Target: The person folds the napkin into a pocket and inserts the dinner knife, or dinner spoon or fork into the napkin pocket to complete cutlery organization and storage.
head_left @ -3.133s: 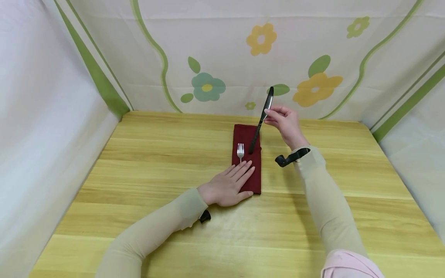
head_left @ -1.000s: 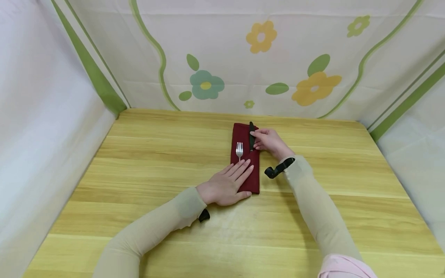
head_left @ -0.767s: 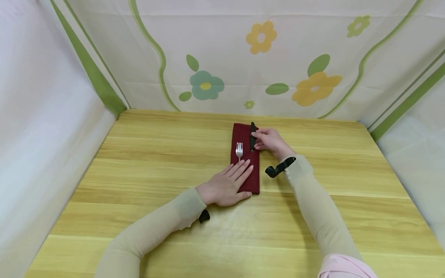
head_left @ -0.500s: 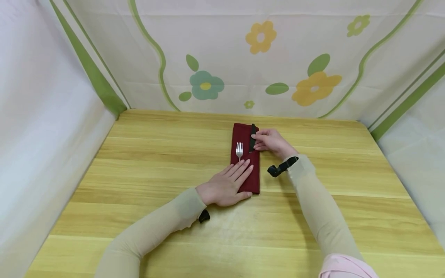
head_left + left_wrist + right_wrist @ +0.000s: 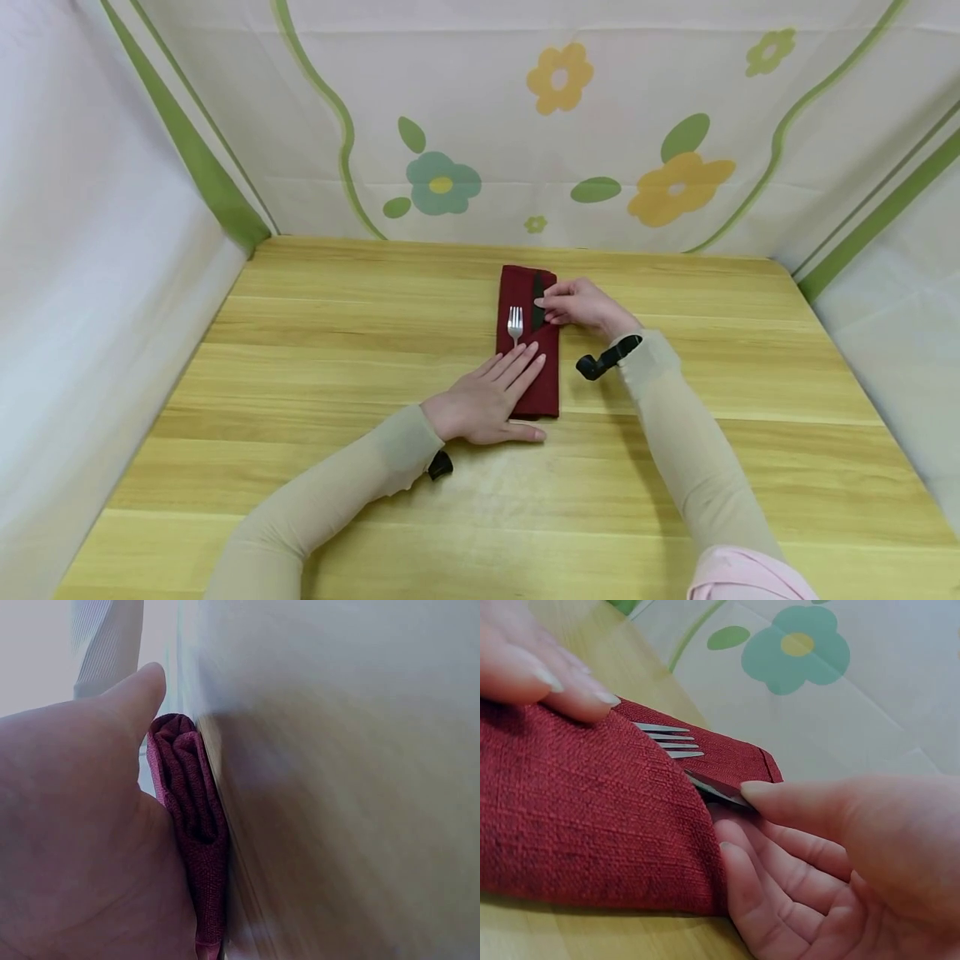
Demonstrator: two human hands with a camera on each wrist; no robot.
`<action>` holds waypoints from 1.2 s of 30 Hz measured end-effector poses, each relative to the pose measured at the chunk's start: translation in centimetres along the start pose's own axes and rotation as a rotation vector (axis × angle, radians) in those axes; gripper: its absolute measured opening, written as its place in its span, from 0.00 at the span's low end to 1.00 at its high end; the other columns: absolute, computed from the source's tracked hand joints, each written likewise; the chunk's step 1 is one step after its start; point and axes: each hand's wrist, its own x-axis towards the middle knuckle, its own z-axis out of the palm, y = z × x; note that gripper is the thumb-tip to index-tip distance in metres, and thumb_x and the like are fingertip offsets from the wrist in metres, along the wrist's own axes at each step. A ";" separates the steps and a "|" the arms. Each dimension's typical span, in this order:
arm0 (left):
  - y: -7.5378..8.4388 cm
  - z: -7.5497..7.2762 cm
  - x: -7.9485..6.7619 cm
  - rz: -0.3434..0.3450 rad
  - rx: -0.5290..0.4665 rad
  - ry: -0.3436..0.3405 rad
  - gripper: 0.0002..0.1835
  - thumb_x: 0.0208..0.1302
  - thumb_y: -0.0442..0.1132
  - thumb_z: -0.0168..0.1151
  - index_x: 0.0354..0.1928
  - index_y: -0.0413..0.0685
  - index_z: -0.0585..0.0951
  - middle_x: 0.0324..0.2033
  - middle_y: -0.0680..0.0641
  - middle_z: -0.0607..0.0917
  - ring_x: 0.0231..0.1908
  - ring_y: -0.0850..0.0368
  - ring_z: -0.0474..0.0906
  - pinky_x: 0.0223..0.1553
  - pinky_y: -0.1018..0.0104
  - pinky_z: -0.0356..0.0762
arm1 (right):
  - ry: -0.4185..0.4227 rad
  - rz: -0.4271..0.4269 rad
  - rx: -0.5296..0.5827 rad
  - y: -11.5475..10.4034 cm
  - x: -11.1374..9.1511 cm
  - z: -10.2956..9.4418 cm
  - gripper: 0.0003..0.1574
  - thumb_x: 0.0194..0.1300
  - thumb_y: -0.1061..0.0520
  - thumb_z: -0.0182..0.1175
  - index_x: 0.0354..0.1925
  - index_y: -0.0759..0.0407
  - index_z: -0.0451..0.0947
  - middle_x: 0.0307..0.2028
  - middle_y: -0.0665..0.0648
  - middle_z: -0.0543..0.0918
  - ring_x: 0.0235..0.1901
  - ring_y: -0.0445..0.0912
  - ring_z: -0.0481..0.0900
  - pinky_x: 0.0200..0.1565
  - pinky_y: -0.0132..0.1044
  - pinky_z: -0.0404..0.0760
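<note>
A folded dark red napkin (image 5: 544, 387) lies lengthwise on the table, its upper layer forming a slanted pocket. From that pocket the silver tines of a fork (image 5: 515, 320) stick out. My left hand (image 5: 486, 406) lies flat, fingers straight across the napkin's lower part, thumb beside its near edge. Beside the fork, a table knife (image 5: 537, 287) stands partly inside the pocket, its dark blade outside and its handle hidden. My right hand (image 5: 588, 307) pinches the knife; in the right wrist view the thumb presses on the blade (image 5: 718, 792) right at the pocket's edge.
The wooden table (image 5: 360, 367) extends around the napkin on all sides. A white cloth backdrop (image 5: 487, 100) with printed flowers rises at the table's far edge, and white cloth sides flank it left and right.
The knife, earlier slanting up above the napkin, has come down and slid deeper into the pocket with my right hand. My left thumb has moved off the napkin's near end.
</note>
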 end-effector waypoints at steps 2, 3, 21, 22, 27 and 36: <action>0.0 0.0 0.0 0.002 0.002 -0.002 0.57 0.67 0.79 0.38 0.78 0.54 0.26 0.78 0.51 0.23 0.75 0.57 0.16 0.73 0.60 0.25 | -0.008 -0.001 -0.017 -0.1 -0.1 0.0 0.16 0.74 0.58 0.63 0.50 0.71 0.77 0.33 0.56 0.83 0.33 0.44 0.83 0.40 0.33 0.84; 0.0 0.0 0.0 0.003 0.004 -0.002 0.57 0.67 0.79 0.38 0.78 0.54 0.26 0.78 0.51 0.23 0.75 0.57 0.16 0.73 0.60 0.25 | -0.013 -0.003 -0.029 -0.1 -0.2 0.0 0.16 0.73 0.58 0.63 0.51 0.71 0.78 0.33 0.56 0.84 0.33 0.44 0.83 0.40 0.33 0.84; 0.4 -0.7 -0.2 0.010 0.012 0.011 0.59 0.66 0.79 0.42 0.81 0.49 0.31 0.79 0.48 0.28 0.76 0.54 0.20 0.74 0.58 0.28 | 0.093 -0.065 -0.076 0.0 -0.2 0.8 0.22 0.70 0.59 0.66 0.57 0.72 0.77 0.33 0.57 0.85 0.29 0.42 0.82 0.37 0.33 0.84; 0.4 -0.7 -0.1 0.009 0.015 0.008 0.59 0.66 0.79 0.41 0.80 0.50 0.31 0.79 0.48 0.28 0.76 0.54 0.20 0.74 0.58 0.27 | 0.107 -0.067 -0.050 0.0 -0.3 0.8 0.23 0.70 0.59 0.66 0.58 0.72 0.77 0.35 0.59 0.86 0.29 0.43 0.83 0.37 0.33 0.85; 0.5 -1.0 -0.1 0.003 0.017 0.016 0.59 0.66 0.79 0.43 0.81 0.48 0.34 0.80 0.47 0.31 0.77 0.53 0.22 0.75 0.58 0.30 | 0.166 -0.132 0.024 0.0 -0.8 0.5 0.27 0.72 0.56 0.65 0.63 0.71 0.76 0.51 0.68 0.83 0.38 0.49 0.87 0.45 0.39 0.85; 0.4 -0.3 0.1 -0.010 0.019 -0.002 0.60 0.63 0.82 0.40 0.80 0.52 0.29 0.79 0.50 0.27 0.75 0.56 0.18 0.74 0.59 0.27 | 0.372 -0.294 -0.321 -1.3 -4.5 -2.3 0.40 0.72 0.33 0.58 0.70 0.55 0.73 0.67 0.60 0.74 0.67 0.57 0.70 0.64 0.54 0.70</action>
